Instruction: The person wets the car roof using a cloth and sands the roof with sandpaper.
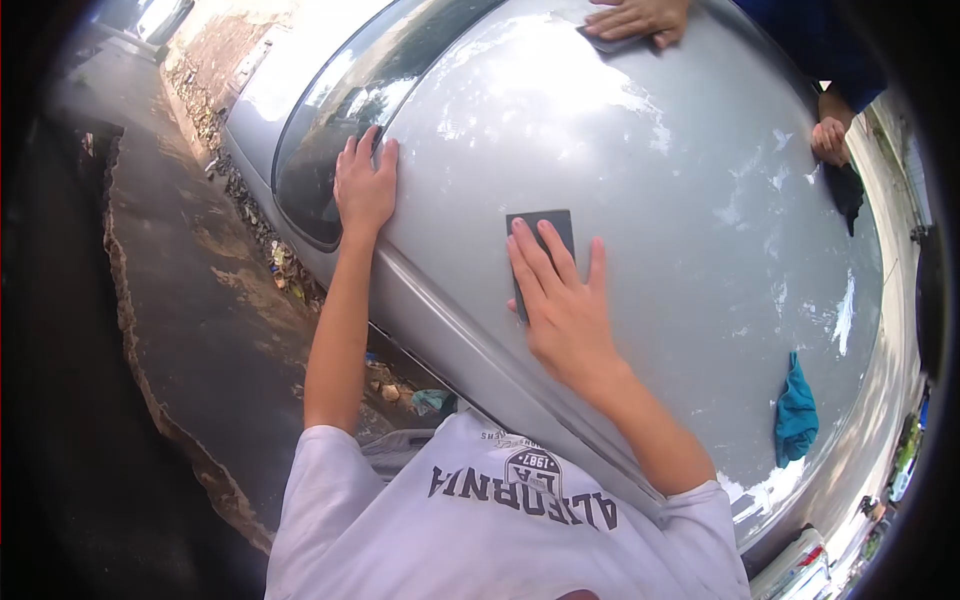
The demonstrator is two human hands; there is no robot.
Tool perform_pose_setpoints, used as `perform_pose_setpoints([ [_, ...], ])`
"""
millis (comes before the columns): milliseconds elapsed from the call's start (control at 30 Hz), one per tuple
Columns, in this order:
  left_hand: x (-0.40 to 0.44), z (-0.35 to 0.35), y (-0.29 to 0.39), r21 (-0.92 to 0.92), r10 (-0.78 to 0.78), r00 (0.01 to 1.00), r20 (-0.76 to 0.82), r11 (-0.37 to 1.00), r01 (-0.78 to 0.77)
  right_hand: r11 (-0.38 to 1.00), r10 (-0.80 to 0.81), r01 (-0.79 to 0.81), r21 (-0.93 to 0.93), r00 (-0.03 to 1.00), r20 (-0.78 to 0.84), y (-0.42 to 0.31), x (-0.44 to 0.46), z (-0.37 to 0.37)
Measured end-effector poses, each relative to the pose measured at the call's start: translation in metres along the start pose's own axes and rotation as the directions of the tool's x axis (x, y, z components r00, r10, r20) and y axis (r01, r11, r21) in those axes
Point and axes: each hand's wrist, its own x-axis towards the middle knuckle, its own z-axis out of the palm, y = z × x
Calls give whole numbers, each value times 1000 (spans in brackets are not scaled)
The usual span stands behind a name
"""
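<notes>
My right hand (565,315) presses flat over a dark grey sheet of sandpaper (561,222) on the silver car's roof (660,270). Its fingers lie along the sheet, and the thumb tip shows at the sheet's left edge. My left hand (366,190) rests on the roof's edge beside the dark car window (310,180), fingers spread, holding nothing. Dull and whitish patches mark the silver paint.
Across the roof, another person's hand (640,18) holds a dark sheet (605,43); their other hand (830,140) is by a black cloth (845,190). A teal cloth (796,415) lies at right. Rubble (285,265) lines the ground at left.
</notes>
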Motion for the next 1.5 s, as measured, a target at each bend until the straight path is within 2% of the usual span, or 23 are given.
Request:
perform_pose_setpoints([
  [100, -3, 1, -2, -11, -33, 999, -13, 999, 33, 997, -33, 31, -71, 999, -21, 3, 69, 6],
  [200, -5, -4, -6, -49, -26, 1000, -2, 998, 26, 986, -17, 14, -165, 1000, -16, -3, 89, 10],
  [300, -2, 2, 1, -65, -18, 1000, -2, 998, 18, 985, 53, -45, -164, 998, 41, -15, 16, -6],
  [367, -3, 3, 6, 25, -53, 998, -20, 998, 54, 978, 87, -67, -197, 992, 94, -17, 6, -13],
  [433, -5, -1, 6, 34, -52, 999, -2, 998, 52, 969, 162, -131, -208, 977, 137, -25, 14, -10],
  [500, -3, 1, 5, 23, -42, 999, -10, 999, 42, 970, 74, -68, -234, 997, 18, -13, 65, 3],
  [633, 0, 1, -1, -44, -14, 1000, 3, 999, 14, 960, 83, -75, -271, 996, 18, -22, 43, 4],
  [700, -2, 6, 6, 22, -52, 998, -33, 998, 53, 947, 161, -123, -297, 981, 105, -31, 7, -3],
  [733, -3, 5, 4, 22, -58, 998, -21, 998, 59, 946, 166, -125, -298, 979, 117, -32, 18, -4],
  [833, -2, 2, 4, -3, -30, 999, -17, 1000, 30, 946, 158, -131, -296, 985, 68, -28, 57, 0],
  [933, -2, -4, 0, -20, -15, 1000, 8, 1000, 15, 967, 61, -64, -248, 998, -18, -31, 49, 5],
  [1000, 0, 3, 1, -19, -25, 1000, -14, 999, 25, 955, 171, -118, -274, 969, 179, -43, 8, -10],
  [1033, 0, 6, 1, -14, -31, 999, -40, 999, 30, 955, 159, -102, -278, 969, 191, -39, 17, -11],
  [1133, 0, 5, 1, -24, -22, 999, -39, 999, 21, 949, 136, -85, -303, 979, 151, -27, 46, -9],
  [1233, -3, 2, -3, -34, -16, 999, -43, 999, 14, 974, 69, -57, -220, 997, 46, -22, 60, -1],
  [1300, 1, 6, -2, -50, -13, 999, -34, 999, 11, 980, 108, -80, -181, 983, 151, -34, 32, -5],
  [1367, 3, 11, -2, 21, -36, 995, -88, 999, 38, 970, 85, -53, -239, 988, 128, -14, 48, -7],
  [1433, 3, 12, -4, 17, -29, 996, -86, 999, 30, 962, 85, -51, -268, 989, 118, 4, 72, 0],
  [1500, 0, 6, -2, 12, -17, 995, -97, 1000, 18, 947, 122, -130, -293, 992, -43, 22, 110, 5],
])
